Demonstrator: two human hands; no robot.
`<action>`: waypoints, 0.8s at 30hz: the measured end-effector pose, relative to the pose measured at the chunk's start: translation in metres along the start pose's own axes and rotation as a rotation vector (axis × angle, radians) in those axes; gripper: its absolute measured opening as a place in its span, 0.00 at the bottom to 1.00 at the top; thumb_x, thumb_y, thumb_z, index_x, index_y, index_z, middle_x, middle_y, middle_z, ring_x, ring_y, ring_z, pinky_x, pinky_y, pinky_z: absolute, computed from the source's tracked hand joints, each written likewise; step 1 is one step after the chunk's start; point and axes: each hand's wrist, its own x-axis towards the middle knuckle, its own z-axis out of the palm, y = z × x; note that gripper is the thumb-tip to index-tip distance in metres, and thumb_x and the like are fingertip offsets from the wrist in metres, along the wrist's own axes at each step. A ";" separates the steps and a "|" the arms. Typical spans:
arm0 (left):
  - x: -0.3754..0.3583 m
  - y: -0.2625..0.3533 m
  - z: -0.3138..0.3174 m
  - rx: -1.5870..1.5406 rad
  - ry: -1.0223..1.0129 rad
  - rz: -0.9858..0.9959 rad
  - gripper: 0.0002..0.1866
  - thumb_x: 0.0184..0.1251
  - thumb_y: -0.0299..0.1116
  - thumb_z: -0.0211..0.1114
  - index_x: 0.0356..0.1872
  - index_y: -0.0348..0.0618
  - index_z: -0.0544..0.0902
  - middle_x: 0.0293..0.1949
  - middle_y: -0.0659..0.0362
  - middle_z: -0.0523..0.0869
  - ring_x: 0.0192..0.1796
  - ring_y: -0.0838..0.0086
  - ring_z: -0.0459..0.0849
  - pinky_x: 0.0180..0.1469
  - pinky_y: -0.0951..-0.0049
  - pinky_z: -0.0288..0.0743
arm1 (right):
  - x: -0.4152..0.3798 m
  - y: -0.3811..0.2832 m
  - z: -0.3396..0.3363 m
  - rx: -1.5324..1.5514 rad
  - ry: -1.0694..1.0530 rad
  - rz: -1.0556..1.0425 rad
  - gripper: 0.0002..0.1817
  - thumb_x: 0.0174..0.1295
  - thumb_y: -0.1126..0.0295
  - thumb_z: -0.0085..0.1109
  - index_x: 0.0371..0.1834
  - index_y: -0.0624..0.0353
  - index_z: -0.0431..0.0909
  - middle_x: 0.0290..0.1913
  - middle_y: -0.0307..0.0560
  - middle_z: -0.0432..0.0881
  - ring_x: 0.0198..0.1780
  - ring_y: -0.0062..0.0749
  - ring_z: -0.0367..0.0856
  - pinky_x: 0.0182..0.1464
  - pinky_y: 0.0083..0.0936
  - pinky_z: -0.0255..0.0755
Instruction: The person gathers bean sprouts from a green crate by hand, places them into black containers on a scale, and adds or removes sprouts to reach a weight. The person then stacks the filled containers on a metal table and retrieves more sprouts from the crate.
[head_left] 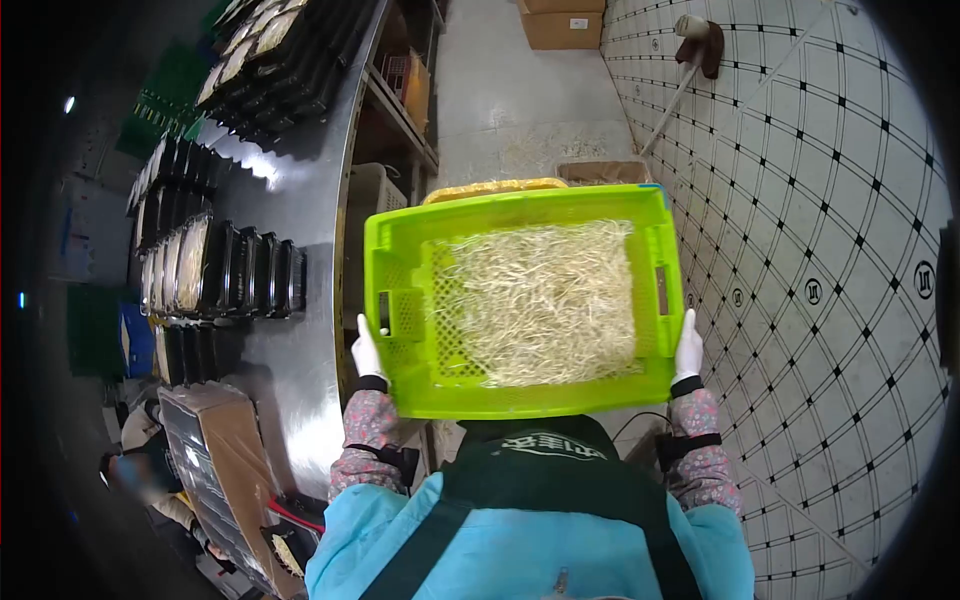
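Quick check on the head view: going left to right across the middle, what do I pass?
Black trays on the steel table → left hand → green crate of bean sprouts → right hand → tiled wall.

Crate held in front of the body, between table and wall.

Pale bean sprouts (540,300) lie in the lime-green perforated plastic crate (400,250); the left hand (366,350) and right hand (688,348) grip its sides, black plastic trays (250,275) on the steel table (300,190) left, tiled wall (820,250) right.

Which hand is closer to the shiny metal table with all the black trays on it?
Left. The left hand grips the green crate on the side next to the metal table. The right hand holds the crate's far side, by the tiled wall.
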 end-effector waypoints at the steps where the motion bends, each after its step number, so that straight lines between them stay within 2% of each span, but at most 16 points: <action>1: -0.002 0.011 0.005 0.024 0.007 -0.006 0.36 0.72 0.62 0.49 0.47 0.30 0.82 0.35 0.50 0.87 0.35 0.62 0.88 0.38 0.63 0.84 | 0.006 0.001 0.006 0.096 -0.047 -0.011 0.45 0.68 0.30 0.35 0.40 0.69 0.83 0.36 0.53 0.85 0.42 0.37 0.82 0.48 0.31 0.71; 2: -0.004 0.020 0.008 0.050 0.025 -0.019 0.37 0.72 0.62 0.49 0.47 0.29 0.81 0.34 0.50 0.86 0.35 0.62 0.88 0.37 0.62 0.84 | 0.015 0.000 0.011 0.186 -0.103 -0.016 0.45 0.67 0.30 0.36 0.36 0.68 0.83 0.33 0.50 0.85 0.40 0.35 0.82 0.45 0.30 0.72; 4: 0.001 -0.003 0.047 0.220 0.015 0.031 0.35 0.73 0.62 0.50 0.35 0.33 0.84 0.27 0.55 0.84 0.27 0.71 0.82 0.31 0.69 0.77 | 0.050 -0.018 -0.028 0.284 -0.091 0.151 0.40 0.68 0.32 0.38 0.30 0.63 0.82 0.26 0.42 0.83 0.27 0.31 0.82 0.33 0.28 0.74; 5: 0.016 -0.038 0.058 0.409 -0.026 0.130 0.34 0.73 0.61 0.50 0.32 0.35 0.84 0.25 0.59 0.82 0.24 0.75 0.73 0.29 0.69 0.71 | 0.049 -0.038 -0.053 0.578 -0.131 0.283 0.40 0.68 0.32 0.38 0.34 0.62 0.82 0.29 0.45 0.85 0.28 0.34 0.84 0.32 0.30 0.78; 6: 0.005 -0.072 0.079 0.563 -0.026 0.440 0.32 0.75 0.58 0.51 0.29 0.35 0.83 0.23 0.59 0.80 0.25 0.76 0.69 0.30 0.68 0.68 | 0.063 -0.036 -0.079 0.561 -0.030 0.309 0.40 0.68 0.32 0.37 0.38 0.62 0.82 0.32 0.47 0.87 0.31 0.35 0.87 0.35 0.30 0.81; 7: -0.034 -0.066 0.104 0.317 -0.083 0.310 0.30 0.76 0.55 0.52 0.28 0.34 0.82 0.21 0.61 0.78 0.27 0.77 0.70 0.31 0.67 0.68 | 0.072 -0.024 -0.098 0.488 0.055 0.208 0.41 0.68 0.32 0.35 0.39 0.63 0.83 0.33 0.49 0.87 0.32 0.36 0.87 0.36 0.31 0.82; 8: -0.047 -0.073 0.112 0.256 0.020 0.309 0.28 0.76 0.52 0.53 0.29 0.35 0.83 0.22 0.62 0.79 0.28 0.78 0.71 0.33 0.70 0.69 | 0.090 0.004 -0.109 0.555 0.019 0.210 0.43 0.68 0.31 0.33 0.42 0.64 0.83 0.34 0.50 0.87 0.32 0.37 0.87 0.36 0.32 0.82; 10: -0.005 -0.091 0.051 0.343 -0.065 0.196 0.29 0.75 0.55 0.53 0.36 0.34 0.85 0.29 0.60 0.83 0.31 0.75 0.78 0.34 0.72 0.74 | 0.067 0.015 -0.088 0.439 0.026 0.330 0.45 0.69 0.31 0.31 0.43 0.66 0.84 0.37 0.51 0.87 0.37 0.37 0.87 0.40 0.30 0.80; 12: -0.013 -0.028 0.017 0.095 0.028 -0.009 0.33 0.73 0.60 0.51 0.38 0.34 0.85 0.32 0.55 0.85 0.32 0.70 0.84 0.34 0.69 0.79 | 0.032 0.022 -0.026 -0.051 0.129 0.156 0.45 0.69 0.32 0.31 0.40 0.67 0.84 0.37 0.51 0.87 0.39 0.36 0.85 0.42 0.27 0.75; 14: -0.015 0.018 -0.008 0.007 0.103 0.022 0.38 0.71 0.66 0.48 0.40 0.33 0.84 0.30 0.53 0.85 0.31 0.67 0.86 0.32 0.66 0.80 | -0.006 0.026 0.025 0.180 0.107 -0.079 0.43 0.70 0.33 0.36 0.33 0.67 0.84 0.34 0.48 0.85 0.38 0.33 0.82 0.41 0.26 0.71; 16: -0.013 0.019 -0.004 0.039 0.079 -0.013 0.40 0.71 0.67 0.46 0.42 0.32 0.84 0.28 0.53 0.85 0.32 0.68 0.87 0.33 0.65 0.81 | 0.002 0.006 0.008 0.312 -0.105 0.012 0.39 0.70 0.35 0.40 0.30 0.65 0.82 0.29 0.44 0.83 0.33 0.31 0.80 0.37 0.27 0.71; 17: -0.012 0.009 0.009 0.200 0.097 0.001 0.39 0.71 0.66 0.47 0.40 0.33 0.85 0.26 0.56 0.83 0.30 0.71 0.84 0.32 0.67 0.78 | 0.028 0.003 -0.008 0.380 -0.102 0.092 0.37 0.70 0.36 0.42 0.29 0.63 0.82 0.25 0.41 0.81 0.29 0.29 0.81 0.34 0.27 0.72; 19: 0.018 -0.068 0.035 0.384 -0.053 0.293 0.32 0.73 0.58 0.53 0.32 0.34 0.85 0.21 0.60 0.76 0.26 0.76 0.69 0.31 0.71 0.66 | 0.071 -0.007 -0.063 0.464 -0.139 0.197 0.38 0.69 0.35 0.39 0.33 0.62 0.84 0.29 0.46 0.86 0.29 0.33 0.86 0.35 0.27 0.78; 20: -0.015 -0.067 0.063 0.354 -0.162 0.196 0.24 0.73 0.55 0.57 0.34 0.43 0.86 0.26 0.67 0.80 0.29 0.83 0.71 0.32 0.79 0.68 | 0.081 -0.010 -0.091 0.386 -0.044 0.215 0.38 0.69 0.34 0.40 0.38 0.63 0.84 0.31 0.47 0.86 0.29 0.34 0.86 0.33 0.29 0.79; 22: -0.034 -0.065 0.075 0.378 -0.108 0.268 0.29 0.73 0.56 0.55 0.32 0.34 0.83 0.22 0.58 0.78 0.29 0.77 0.71 0.35 0.72 0.69 | 0.096 0.003 -0.118 0.296 0.014 0.163 0.38 0.68 0.34 0.42 0.38 0.63 0.84 0.30 0.48 0.86 0.28 0.34 0.86 0.32 0.29 0.79; 24: -0.031 -0.020 0.039 0.218 -0.130 -0.055 0.29 0.70 0.61 0.56 0.32 0.43 0.87 0.25 0.59 0.83 0.30 0.76 0.81 0.33 0.74 0.73 | 0.057 -0.006 -0.090 0.117 -0.072 0.173 0.41 0.69 0.35 0.38 0.39 0.68 0.84 0.33 0.49 0.87 0.36 0.35 0.86 0.42 0.30 0.77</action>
